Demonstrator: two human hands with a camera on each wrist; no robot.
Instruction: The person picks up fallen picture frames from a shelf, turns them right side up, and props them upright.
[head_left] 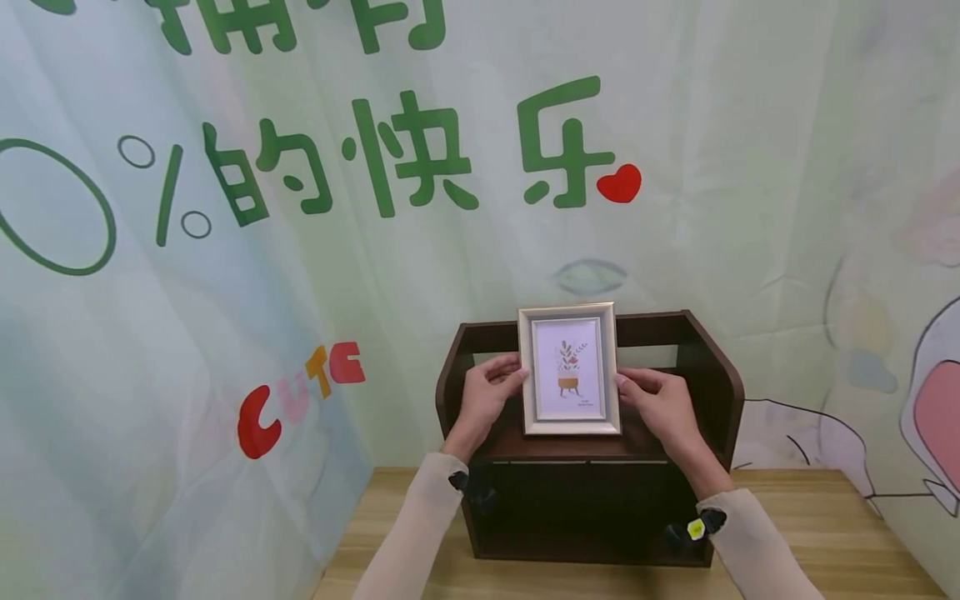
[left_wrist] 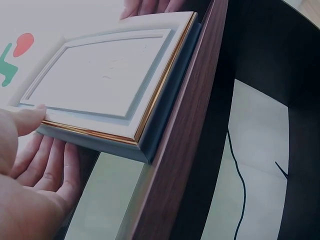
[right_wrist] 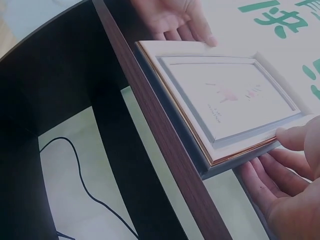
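Observation:
A picture frame [head_left: 570, 425] with a pale gold border and a potted-plant print stands upright on the upper shelf of a dark brown wooden rack [head_left: 480, 446]. My left hand [head_left: 483, 400] grips its left side, thumb on the front border and fingers behind. On the opposite side my right hand [head_left: 663, 404] pinches the border the same way. Seen from the left wrist, the bottom edge of the picture frame [left_wrist: 95, 122] lies along the shelf board [left_wrist: 185, 125]. In the right wrist view the right thumb [right_wrist: 290, 137] presses the picture frame's [right_wrist: 240, 150] face.
The rack stands on a wood-grain table [head_left: 795, 500], against a printed curtain [head_left: 450, 267] with green lettering. Its lower compartment [head_left: 577, 508] is dark inside. Through the rack's open back, a thin black cable [right_wrist: 80, 175] shows in the right wrist view.

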